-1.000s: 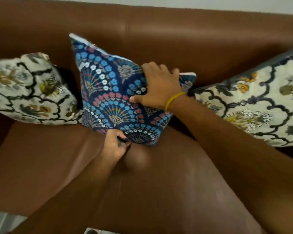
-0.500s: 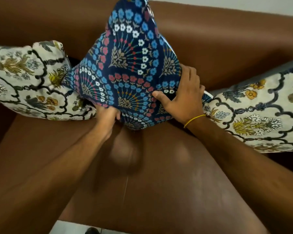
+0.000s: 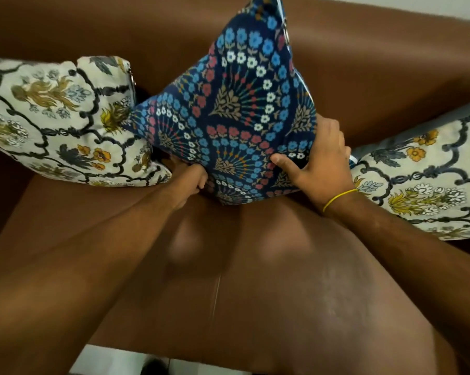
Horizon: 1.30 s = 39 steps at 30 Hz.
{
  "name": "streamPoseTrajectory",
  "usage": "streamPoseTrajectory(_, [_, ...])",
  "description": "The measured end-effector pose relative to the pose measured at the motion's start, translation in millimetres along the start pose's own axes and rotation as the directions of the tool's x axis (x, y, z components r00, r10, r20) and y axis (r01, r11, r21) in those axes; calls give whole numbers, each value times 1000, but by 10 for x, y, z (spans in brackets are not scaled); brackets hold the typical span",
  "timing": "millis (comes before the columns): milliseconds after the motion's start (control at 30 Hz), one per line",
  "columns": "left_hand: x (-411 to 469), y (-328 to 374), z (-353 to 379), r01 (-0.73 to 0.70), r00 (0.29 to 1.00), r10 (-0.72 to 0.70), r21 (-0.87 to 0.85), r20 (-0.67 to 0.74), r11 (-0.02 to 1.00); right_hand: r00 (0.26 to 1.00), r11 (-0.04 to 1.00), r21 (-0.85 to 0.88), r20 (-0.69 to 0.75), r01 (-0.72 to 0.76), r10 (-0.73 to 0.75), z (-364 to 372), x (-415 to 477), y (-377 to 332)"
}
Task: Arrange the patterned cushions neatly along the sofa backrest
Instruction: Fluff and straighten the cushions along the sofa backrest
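Note:
A dark blue cushion (image 3: 236,115) with blue, red and white flowers stands on one corner in the middle of the brown leather sofa, turned like a diamond against the backrest (image 3: 377,63). My left hand (image 3: 191,180) pinches its lower left edge. My right hand (image 3: 320,161), with a yellow band at the wrist, grips its lower right edge. A cream floral cushion (image 3: 58,123) leans at the left, touching the blue one. Another cream floral cushion (image 3: 428,174) leans at the right, partly behind my right hand.
The sofa seat (image 3: 255,280) stretches in front of the cushions, with a seam down its middle. A strip of pale floor (image 3: 114,361) shows below the seat's front edge.
The blue cushion has been lifted and rotated from lying square to standing on its corner. My right hand slid from its top face to its lower right edge.

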<state>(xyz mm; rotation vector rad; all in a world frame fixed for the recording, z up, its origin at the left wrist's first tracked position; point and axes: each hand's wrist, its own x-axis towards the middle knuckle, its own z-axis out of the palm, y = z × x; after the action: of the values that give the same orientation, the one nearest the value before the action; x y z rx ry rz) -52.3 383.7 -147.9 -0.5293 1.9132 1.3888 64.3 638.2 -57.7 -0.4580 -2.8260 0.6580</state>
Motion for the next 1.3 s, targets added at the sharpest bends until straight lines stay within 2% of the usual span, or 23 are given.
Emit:
streamPoseTrajectory(167, [-168,-84,-343,-18,999,19,-16,37,1000,997,998,-33,44,-59,61,-145,-20,-213])
streamPoseTrajectory(233, [-285,-200,-533,-17,1000,18,-59,10,998,995,994,-46,-4,-97,97,-202,-123,-402])
streamPoseTrajectory(300, [-414,-374,-783,-7,1000,5,-97,-23,995,989,994,-55,-121,-93,86,-259,-276,-691])
streamPoseTrajectory(400, [-650,-644,-1253,42,998,-49,-165,-39,985,956,996,-75,-286,41,-61,-299,-495,-1318])
streamPoseTrajectory(500, [-826,-760,-1732,128,988,-150,-311,-47,942,932,974,-103,-285,203,-224,-152,-563,-2076])
streamPoseTrajectory(600, [-786,-717,-2099,158,981,-191,-483,-21,861,916,938,-82,-199,338,-348,184,-344,-2791])
streamPoseTrajectory(733, [-414,-705,-2385,160,973,-232,-779,20,607,918,907,-147,67,395,-390,761,284,-3535])
streamPoseTrajectory(833, [-129,-617,-2442,151,973,-226,-884,54,441,870,863,-204,296,462,-396,1172,804,-3895])
streamPoseTrajectory(933, [66,-493,-2533,136,983,-165,-919,79,369,811,805,-287,465,519,-356,1433,1147,-4008])
streamPoseTrajectory(1067, [-1,-318,-2653,42,999,-17,-934,38,355,803,852,-162,457,498,-382,1475,1366,-3961])
streamPoseTrajectory(1167, [-200,-176,-2704,-132,991,69,-909,-114,395,834,886,-49,364,461,-414,1318,1379,-3739])
streamPoseTrajectory(1300, [-364,85,-2951,-394,919,214,-785,-331,477,881,906,204,231,372,-414,1112,1311,-3436])
